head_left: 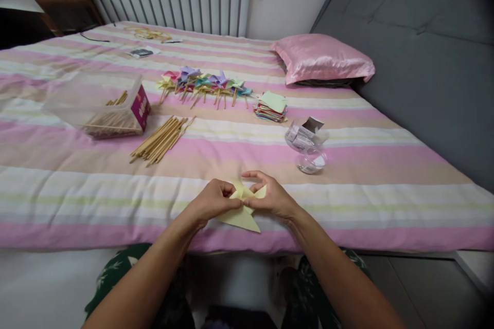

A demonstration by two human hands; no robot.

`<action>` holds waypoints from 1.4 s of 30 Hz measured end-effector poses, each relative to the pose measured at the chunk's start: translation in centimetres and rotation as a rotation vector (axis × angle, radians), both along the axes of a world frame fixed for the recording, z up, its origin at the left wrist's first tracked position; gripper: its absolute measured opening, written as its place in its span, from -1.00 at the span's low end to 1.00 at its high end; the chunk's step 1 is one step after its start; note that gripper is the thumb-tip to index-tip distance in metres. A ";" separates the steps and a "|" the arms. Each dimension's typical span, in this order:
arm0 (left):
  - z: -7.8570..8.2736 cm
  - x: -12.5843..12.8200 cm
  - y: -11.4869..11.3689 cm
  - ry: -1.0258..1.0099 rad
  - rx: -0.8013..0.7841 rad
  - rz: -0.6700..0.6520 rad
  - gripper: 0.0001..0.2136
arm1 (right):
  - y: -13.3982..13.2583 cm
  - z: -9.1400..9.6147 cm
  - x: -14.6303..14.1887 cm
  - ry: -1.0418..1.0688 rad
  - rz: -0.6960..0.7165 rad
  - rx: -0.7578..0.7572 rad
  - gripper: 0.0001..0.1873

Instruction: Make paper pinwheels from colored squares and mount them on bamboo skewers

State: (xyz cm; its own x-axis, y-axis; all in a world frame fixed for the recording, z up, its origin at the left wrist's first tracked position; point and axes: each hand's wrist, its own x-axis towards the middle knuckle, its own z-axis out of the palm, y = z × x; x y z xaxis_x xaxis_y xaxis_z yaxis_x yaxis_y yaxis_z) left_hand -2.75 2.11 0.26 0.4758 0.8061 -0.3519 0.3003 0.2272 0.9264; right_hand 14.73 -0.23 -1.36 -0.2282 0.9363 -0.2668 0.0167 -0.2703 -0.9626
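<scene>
Near the bed's front edge, a pale yellow paper pinwheel (241,220) is partly folded, its tips bent in toward the centre. My left hand (214,199) pinches it from the left, thumb close to the middle. From the right, my right hand (272,198) grips the same paper between thumb and bent fingers, the index finger stretched out above. Both thumbs almost meet at the centre; the fingertips behind the paper are partly hidden. To the right stand a clear plastic tub with printed packets (301,136) and a smaller clear cup (311,161).
Finished pinwheels on sticks (204,82) lie mid-bed, beside a stack of coloured paper squares (270,107). Left are loose wooden sticks (160,141) and a clear plastic box (111,113) holding more. A pink pillow (324,59) rests by the grey headboard (409,36).
</scene>
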 end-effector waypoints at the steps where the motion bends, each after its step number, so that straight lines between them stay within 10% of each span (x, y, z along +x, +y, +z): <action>1: 0.0 0.0 0.0 -0.005 -0.014 0.015 -0.77 | 0.0 0.0 0.0 0.003 -0.002 0.003 -0.37; 6: -0.2 0.2 0.1 -0.097 -0.149 0.211 -0.87 | 0.3 -0.2 -0.2 0.166 -0.098 0.094 -0.34; 12: 0.3 0.2 0.8 -0.371 -0.269 0.557 -0.87 | -0.5 -0.2 -0.1 -0.123 -0.578 0.663 -0.63; 16: 0.4 0.1 1.1 -0.492 -0.315 0.704 -0.83 | -1.9 -0.4 -1.2 -0.281 -0.315 0.812 -0.68; 21: 0.5 0.0 1.1 -0.556 -0.386 0.694 -0.82 | -2.2 -1.7 -2.8 -0.317 -0.186 0.805 -0.69; 42: 0.3 1.3 -0.3 -0.541 -0.243 0.602 -0.81 | -1.7 -1.9 -3.8 -0.021 -0.421 0.471 -0.88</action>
